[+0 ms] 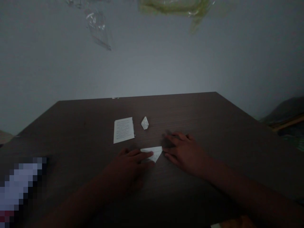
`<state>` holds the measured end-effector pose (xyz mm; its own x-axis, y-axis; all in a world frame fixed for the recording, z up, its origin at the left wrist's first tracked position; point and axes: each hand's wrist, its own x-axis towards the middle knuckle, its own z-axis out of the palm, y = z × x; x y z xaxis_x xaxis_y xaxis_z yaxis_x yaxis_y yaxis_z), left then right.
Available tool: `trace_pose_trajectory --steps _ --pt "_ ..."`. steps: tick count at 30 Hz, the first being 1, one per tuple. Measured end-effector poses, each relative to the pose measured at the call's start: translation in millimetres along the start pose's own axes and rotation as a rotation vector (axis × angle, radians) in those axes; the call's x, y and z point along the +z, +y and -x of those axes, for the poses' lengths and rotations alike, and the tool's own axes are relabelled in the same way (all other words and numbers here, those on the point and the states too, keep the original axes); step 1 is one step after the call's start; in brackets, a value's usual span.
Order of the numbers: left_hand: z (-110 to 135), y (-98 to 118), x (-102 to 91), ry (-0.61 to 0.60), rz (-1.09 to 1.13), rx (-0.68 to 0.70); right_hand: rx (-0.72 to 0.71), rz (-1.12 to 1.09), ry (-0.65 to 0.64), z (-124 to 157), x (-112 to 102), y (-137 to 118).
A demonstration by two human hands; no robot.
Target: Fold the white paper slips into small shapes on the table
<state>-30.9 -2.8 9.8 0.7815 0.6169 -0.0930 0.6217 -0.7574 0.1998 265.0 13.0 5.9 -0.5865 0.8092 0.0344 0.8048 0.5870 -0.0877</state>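
A small folded paper (157,154) with printed lines lies on the dark table, its long straight edge away from me and a point toward me. My left hand (133,163) holds it down from the left. The index finger lies across the paper and the thumb is by its lower edge. My right hand (185,152) is open, fingers spread on the tabletop, one fingertip at the paper's right corner. Farther back are a flat printed sheet (123,130) and a small folded white paper piece (144,123).
The brown table (190,110) ends against a pale wall (166,63). A blurred-out, pixelated object (21,183) lies at the left front. Clear plastic (97,25) and yellowish plastic (175,8) hang on the wall. Dark items (289,117) stand beyond the right edge.
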Motion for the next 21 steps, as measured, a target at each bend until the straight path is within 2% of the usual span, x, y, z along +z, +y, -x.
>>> trace_pose_trajectory --steps 4,8,11,14,18,21 --pt "-2 5 1.9 -0.001 -0.017 0.009 -0.019 -0.038 0.016 -4 0 2" --pt "-2 10 4.5 -0.019 0.011 -0.002 0.022 -0.117 0.066 -8 8 -2" --pt "0 11 2.1 -0.047 0.071 -0.018 0.026 -0.181 0.099 -10 17 -7" --pt "3 9 -2.0 -0.025 0.137 -0.016 0.037 -0.208 0.133 -10 24 -13" --pt "3 7 -5.0 0.016 0.164 0.019 0.019 -0.224 0.156 -9 27 -16" --pt "1 7 -6.6 -0.01 0.168 0.015 0.008 -0.237 0.16 -8 29 -16"
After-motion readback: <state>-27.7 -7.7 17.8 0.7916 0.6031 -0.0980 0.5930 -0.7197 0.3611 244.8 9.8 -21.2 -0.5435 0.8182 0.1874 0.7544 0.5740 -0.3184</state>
